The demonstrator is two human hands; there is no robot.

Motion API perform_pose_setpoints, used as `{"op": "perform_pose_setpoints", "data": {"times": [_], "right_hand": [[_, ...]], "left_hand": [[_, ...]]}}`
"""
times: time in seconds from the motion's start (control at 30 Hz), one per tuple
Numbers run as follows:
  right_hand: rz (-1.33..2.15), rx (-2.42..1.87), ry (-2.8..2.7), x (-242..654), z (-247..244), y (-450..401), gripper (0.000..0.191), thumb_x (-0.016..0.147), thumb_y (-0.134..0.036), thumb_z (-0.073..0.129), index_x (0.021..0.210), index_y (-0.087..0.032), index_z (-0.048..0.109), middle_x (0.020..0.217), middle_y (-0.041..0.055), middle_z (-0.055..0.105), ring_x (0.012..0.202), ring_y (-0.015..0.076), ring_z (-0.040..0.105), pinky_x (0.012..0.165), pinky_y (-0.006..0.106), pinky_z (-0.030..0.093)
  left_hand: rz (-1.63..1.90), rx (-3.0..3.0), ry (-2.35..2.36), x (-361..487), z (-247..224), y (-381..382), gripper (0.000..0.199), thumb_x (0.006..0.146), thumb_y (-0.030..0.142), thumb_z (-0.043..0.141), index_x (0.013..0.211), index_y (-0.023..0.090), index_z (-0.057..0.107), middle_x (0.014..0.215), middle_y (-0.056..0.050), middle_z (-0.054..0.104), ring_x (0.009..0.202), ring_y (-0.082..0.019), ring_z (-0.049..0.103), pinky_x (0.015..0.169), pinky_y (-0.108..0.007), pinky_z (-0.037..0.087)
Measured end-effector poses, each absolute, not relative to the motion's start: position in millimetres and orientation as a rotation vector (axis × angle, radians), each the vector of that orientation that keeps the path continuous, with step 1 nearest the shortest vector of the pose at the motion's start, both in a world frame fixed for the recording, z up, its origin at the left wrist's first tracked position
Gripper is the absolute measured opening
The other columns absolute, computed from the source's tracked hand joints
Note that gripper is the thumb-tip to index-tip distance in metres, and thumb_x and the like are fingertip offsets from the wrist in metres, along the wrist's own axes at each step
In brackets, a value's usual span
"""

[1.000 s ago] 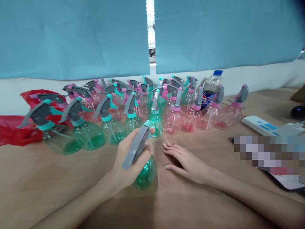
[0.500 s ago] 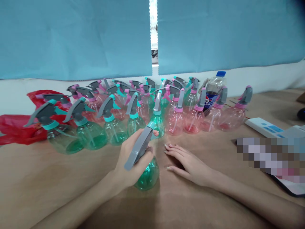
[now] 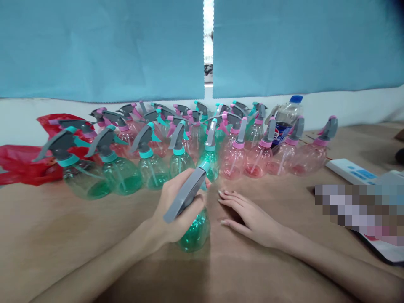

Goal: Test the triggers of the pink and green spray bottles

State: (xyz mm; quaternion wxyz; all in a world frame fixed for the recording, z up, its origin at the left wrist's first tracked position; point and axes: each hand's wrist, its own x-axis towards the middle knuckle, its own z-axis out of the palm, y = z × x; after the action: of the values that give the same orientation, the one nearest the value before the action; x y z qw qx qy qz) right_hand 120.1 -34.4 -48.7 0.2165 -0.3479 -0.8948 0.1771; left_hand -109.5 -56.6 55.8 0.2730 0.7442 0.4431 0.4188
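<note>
My left hand (image 3: pixel 179 206) is wrapped around the neck of a green spray bottle (image 3: pixel 195 235) with a grey and teal trigger head. Its base is on the brown tabletop (image 3: pixel 120 244), and its neck is hidden by my fingers. My right hand (image 3: pixel 246 214) rests on the table just to the right, fingers stretched out, holding nothing. Beyond my left hand stand several more green spray bottles, the closest being a teal-collared one (image 3: pixel 209 158). Past my right hand is a row of pink spray bottles, among them one with a pink collar (image 3: pixel 233 162).
Behind the front row, more spray bottles crowd up to the wall. A cola bottle (image 3: pixel 285 120) with a blue cap stands at the back right. Red plastic bags (image 3: pixel 28 164) lie at the left. A white device (image 3: pixel 350 170) and a blurred-out flat object (image 3: pixel 362 214) are at the right.
My view has shifted slightly, so the scene sits a little differently. Both hands keep their poses, the left one still around the green spray bottle.
</note>
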Motion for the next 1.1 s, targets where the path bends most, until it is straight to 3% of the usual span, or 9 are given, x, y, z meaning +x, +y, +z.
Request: {"op": "perform_pose_setpoints", "data": {"times": [0.43,0.7,1.1], "right_hand": [[0.501,-0.978,-2.478,120,-49,-35,0.054,0.092,-0.050,0.053,0.135,-0.018,0.051,0.144,0.0112,0.050,0.138,0.0258,0.040,0.116,0.049,0.032],[0.496,-0.978,-2.462,120,-49,-35,0.052,0.093,-0.050,0.052,0.134,-0.019,0.052,0.144,0.0115,0.050,0.137,0.0271,0.041,0.115,0.050,0.033],[0.497,-0.978,-2.482,120,-49,-35,0.053,0.093,-0.050,0.052,0.135,-0.018,0.052,0.145,0.0116,0.049,0.137,0.0270,0.041,0.115,0.050,0.032]], "left_hand": [[1.126,2.075,1.195,-108,61,-58,0.012,0.075,0.013,0.047,0.080,0.019,0.056,0.076,0.002,0.056,0.062,-0.011,0.051,0.057,-0.025,0.041],[1.114,1.971,1.211,-104,63,-59,0.028,0.076,0.019,0.049,0.103,0.019,0.059,0.063,0.005,0.049,0.054,-0.012,0.045,0.057,-0.027,0.040],[1.156,1.953,1.315,-98,67,-64,0.026,0.078,0.021,0.050,0.102,0.018,0.059,0.064,0.004,0.050,0.055,-0.012,0.047,0.055,-0.026,0.039]]}}
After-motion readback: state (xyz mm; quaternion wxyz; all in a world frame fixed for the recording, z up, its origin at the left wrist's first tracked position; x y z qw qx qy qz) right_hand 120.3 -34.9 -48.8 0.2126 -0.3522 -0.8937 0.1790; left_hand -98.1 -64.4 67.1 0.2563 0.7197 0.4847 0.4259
